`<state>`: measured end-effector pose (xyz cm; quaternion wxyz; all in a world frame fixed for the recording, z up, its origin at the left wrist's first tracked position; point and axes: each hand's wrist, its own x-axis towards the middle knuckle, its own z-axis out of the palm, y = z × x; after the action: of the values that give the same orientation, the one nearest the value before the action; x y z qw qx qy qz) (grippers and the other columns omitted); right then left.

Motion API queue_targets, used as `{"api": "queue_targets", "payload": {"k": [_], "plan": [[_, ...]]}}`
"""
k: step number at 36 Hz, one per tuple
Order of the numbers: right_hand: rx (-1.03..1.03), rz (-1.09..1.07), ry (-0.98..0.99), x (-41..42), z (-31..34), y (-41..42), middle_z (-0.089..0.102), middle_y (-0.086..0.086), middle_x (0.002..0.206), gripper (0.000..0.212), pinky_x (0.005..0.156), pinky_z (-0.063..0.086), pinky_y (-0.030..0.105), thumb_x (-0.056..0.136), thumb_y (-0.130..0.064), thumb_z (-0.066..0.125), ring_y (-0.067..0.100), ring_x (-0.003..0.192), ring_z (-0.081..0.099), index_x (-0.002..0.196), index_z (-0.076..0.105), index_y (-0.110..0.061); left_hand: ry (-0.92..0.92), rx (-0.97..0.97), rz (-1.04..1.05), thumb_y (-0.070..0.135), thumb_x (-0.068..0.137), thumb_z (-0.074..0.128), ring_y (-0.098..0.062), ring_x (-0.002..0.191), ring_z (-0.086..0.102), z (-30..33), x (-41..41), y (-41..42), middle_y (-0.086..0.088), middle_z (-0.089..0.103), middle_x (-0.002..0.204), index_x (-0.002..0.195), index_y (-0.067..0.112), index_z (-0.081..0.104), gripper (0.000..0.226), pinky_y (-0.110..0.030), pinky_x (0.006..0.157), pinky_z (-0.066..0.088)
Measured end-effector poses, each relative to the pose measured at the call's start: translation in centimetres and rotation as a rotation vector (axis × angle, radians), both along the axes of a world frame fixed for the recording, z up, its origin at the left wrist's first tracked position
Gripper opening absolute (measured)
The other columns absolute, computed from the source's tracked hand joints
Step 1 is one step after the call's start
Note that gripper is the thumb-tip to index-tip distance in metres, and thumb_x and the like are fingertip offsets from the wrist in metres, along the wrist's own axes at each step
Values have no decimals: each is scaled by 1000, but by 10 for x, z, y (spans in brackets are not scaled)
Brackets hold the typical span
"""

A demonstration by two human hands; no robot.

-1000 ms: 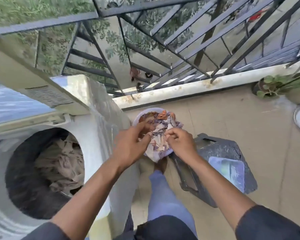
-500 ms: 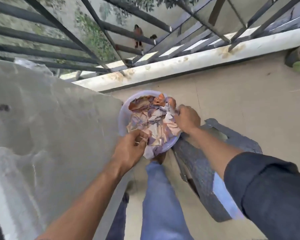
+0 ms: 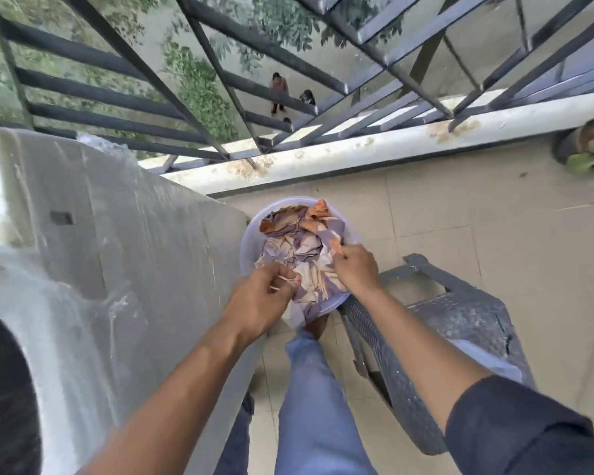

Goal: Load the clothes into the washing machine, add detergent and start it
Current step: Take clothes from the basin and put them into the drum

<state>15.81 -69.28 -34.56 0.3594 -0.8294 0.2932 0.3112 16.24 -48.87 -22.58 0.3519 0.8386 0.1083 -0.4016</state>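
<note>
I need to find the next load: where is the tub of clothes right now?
Head view, centre: the round tub sits on the floor between the washing machine and a grey stool.

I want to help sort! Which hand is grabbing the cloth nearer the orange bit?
The right hand. It pinches the cloth higher in the tub; the left hand grips its near edge.

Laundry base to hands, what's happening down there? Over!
Left hand and right hand both gripping the clothes in the white tub. Washing machine at left, drum open. Grey stool beside tub, not blocking.
</note>
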Motion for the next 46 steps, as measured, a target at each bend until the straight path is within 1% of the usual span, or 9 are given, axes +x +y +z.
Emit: {"api": "queue_targets", "payload": {"k": [6, 11, 14, 22, 25, 32, 37, 43, 46], "plan": [[38, -65, -62, -52, 80, 12, 73, 9, 85, 27, 61, 42, 33, 101, -18, 54, 27, 79, 67, 81, 72, -13, 4, 3, -151, 25, 104, 64, -10, 89, 64, 45, -18, 9, 20, 64, 94, 117, 26, 67, 14, 0, 65, 40], [29, -119, -174, -66, 134, 26, 64, 4, 73, 26, 48, 32, 18, 101, -16, 57, 22, 70, 58, 78, 69, -16, 3, 33, -219, 31, 101, 65, -17, 105, 67, 76, -32, 26, 12, 69, 112, 126, 27, 66, 25, -31, 93, 54], [55, -149, -263, -62, 168, 33, 63, 1, 72, 25, 49, 33, 14, 102, -16, 58, 20, 71, 59, 81, 71, -19, -4, 32, -237, 33, 101, 64, -17, 109, 67, 95, -38, 36, 11, 70, 118, 129, 31, 65, 28, -34, 100, 54], [-55, -45, -488, -45, 260, 49, 64, 7, 80, 38, 82, 46, 34, 99, -49, 47, 22, 84, 59, 93, 76, -25, -75, -78, -264, 46, 92, 59, -25, 115, 70, 153, -41, 54, -1, 73, 128, 140, 27, 62, 52, -39, 102, 55], [-38, -42, -562, -47, 301, 60, 71, 1, 89, 29, 78, 49, 37, 106, -36, 49, 20, 90, 63, 96, 75, -26, -186, -138, -256, 33, 99, 66, -24, 120, 69, 169, -37, 61, -1, 73, 130, 144, 27, 57, 46, -39, 104, 54], [153, -43, -785, -51, 384, 102, 65, 10, 74, 43, 79, 54, 55, 105, -53, 45, 24, 75, 64, 82, 62, -21, -578, -142, -235, 59, 85, 61, -23, 120, 64, 219, -29, 70, 0, 66, 134, 137, 30, 53, 60, -47, 101, 54], [140, -18, -896, -50, 436, 121, 73, -5, 96, 28, 91, 54, 41, 105, -46, 50, 14, 96, 68, 106, 70, -26, -618, -103, -216, 40, 86, 51, -28, 98, 71, 236, -35, 77, 2, 78, 103, 99, 30, 66, 23, -43, 84, 58], [166, 42, -1008, -58, 489, 122, 62, -24, 86, 27, 86, 49, 31, 102, -54, 48, -3, 90, 56, 99, 65, -33, -665, -151, -226, 40, 97, 68, -23, 122, 68, 233, -47, 95, 2, 74, 134, 142, 30, 64, 46, -35, 93, 55], [240, 120, -1079, -62, 505, 123, 55, -11, 81, 35, 77, 43, 27, 108, -37, 49, 1, 81, 50, 93, 61, -8, -754, -246, -183, 39, 96, 70, -11, 124, 67, 240, -43, 94, 12, 71, 136, 140, 38, 62, 45, -31, 95, 53]]}}
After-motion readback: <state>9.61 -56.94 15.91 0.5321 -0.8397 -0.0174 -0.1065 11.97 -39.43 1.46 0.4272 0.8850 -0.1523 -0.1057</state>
